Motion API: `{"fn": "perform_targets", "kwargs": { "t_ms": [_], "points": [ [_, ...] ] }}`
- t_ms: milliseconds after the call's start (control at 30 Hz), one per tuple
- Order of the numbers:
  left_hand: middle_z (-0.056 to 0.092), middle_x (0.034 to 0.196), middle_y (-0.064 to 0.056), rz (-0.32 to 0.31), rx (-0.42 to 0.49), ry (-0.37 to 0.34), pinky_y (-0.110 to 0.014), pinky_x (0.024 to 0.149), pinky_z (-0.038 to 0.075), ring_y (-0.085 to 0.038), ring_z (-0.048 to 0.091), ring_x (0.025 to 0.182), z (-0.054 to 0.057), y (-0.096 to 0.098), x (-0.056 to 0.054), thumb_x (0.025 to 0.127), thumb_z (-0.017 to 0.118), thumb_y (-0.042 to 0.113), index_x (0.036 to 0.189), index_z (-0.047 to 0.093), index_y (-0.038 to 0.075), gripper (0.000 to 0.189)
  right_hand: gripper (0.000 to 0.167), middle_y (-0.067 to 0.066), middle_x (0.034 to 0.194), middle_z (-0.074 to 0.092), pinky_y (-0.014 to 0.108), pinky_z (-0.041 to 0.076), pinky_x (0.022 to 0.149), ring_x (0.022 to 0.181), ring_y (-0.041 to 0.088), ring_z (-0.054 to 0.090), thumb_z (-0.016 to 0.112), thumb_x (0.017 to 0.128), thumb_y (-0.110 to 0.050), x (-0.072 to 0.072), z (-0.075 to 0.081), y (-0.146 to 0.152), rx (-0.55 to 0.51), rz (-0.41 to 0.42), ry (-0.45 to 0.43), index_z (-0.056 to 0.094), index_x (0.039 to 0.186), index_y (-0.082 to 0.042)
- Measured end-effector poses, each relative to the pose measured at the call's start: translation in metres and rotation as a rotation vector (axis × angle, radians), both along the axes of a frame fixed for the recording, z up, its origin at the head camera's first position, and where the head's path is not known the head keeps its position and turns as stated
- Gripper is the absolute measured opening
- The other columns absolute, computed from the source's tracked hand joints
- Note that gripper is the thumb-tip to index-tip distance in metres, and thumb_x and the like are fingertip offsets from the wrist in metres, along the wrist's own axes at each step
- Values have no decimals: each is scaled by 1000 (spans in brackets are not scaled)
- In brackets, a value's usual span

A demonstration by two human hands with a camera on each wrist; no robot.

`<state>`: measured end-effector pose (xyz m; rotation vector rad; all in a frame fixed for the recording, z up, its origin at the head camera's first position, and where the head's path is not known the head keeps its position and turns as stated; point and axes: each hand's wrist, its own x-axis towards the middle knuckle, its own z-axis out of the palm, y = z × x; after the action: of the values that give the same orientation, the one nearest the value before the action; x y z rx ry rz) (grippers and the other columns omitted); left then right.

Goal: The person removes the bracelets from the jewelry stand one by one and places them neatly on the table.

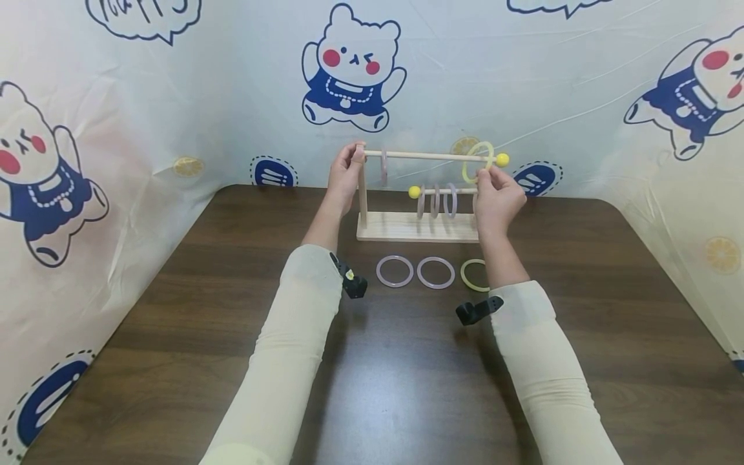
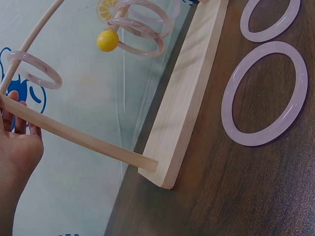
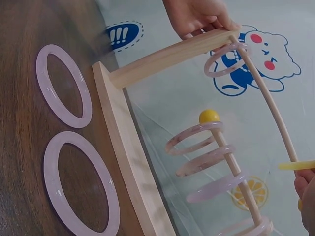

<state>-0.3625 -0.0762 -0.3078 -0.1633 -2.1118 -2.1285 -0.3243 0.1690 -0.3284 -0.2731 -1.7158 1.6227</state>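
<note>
My left hand (image 1: pixel 347 169) grips the top of the left post of a wooden ring rack (image 1: pixel 418 227). Farther right, my right hand (image 1: pixel 500 199) pinches a yellow ring (image 1: pixel 467 169), which looks to be around the upper rod close to its yellow end ball (image 1: pixel 502 159). A pale pinkish ring (image 1: pixel 384 166) hangs on that rod near the left post. On the lower rod, several pink and purple rings (image 3: pixel 216 188) hang behind another yellow ball (image 3: pixel 209 116). The rack's right end is hidden behind my right hand.
Before the rack, two purple rings (image 1: pixel 394 283) (image 2: pixel 231 105) and a yellow-green ring (image 1: pixel 465 276) lie flat on the dark wooden table (image 1: pixel 395 374); my right wrist partly covers the yellow-green one. A printed cloth (image 1: pixel 244 97) stands behind and beside the table.
</note>
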Motion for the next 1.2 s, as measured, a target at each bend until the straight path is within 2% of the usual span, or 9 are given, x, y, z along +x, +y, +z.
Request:
{"fn": "perform_targets", "kwargs": {
  "t_ms": [333, 667, 967, 1200],
  "points": [
    [52, 124, -8, 6, -13, 3, -27, 96, 34, -17, 47, 114, 3, 0, 2, 97, 43, 28, 131, 47, 7, 40, 13, 9, 91, 70, 22, 50, 72, 79, 11, 64, 67, 83, -7, 0, 0, 5, -7, -12, -16, 73, 94, -5],
    [52, 123, -8, 8, -15, 20, -27, 96, 34, -17, 47, 113, 3, 0, 2, 98, 43, 27, 130, 47, 6, 39, 14, 11, 88, 70, 21, 50, 70, 73, 10, 63, 68, 82, -7, 0, 2, 10, -37, -28, -18, 73, 95, -4],
    [52, 122, -8, 3, -4, 7, -26, 96, 34, -17, 47, 113, 2, 0, 2, 97, 43, 27, 131, 47, 6, 39, 15, 13, 95, 68, 21, 50, 71, 78, 12, 65, 64, 84, -5, -1, 0, 14, -99, -18, -8, 71, 97, 0],
    [52, 123, -7, 5, -11, 0, -27, 96, 34, -16, 47, 113, 3, 0, 3, 97, 43, 27, 130, 48, 7, 39, 18, 13, 98, 68, 22, 50, 72, 83, 15, 66, 64, 85, -6, 1, -1, 15, -217, 8, -44, 70, 101, 1]
  ]
}}
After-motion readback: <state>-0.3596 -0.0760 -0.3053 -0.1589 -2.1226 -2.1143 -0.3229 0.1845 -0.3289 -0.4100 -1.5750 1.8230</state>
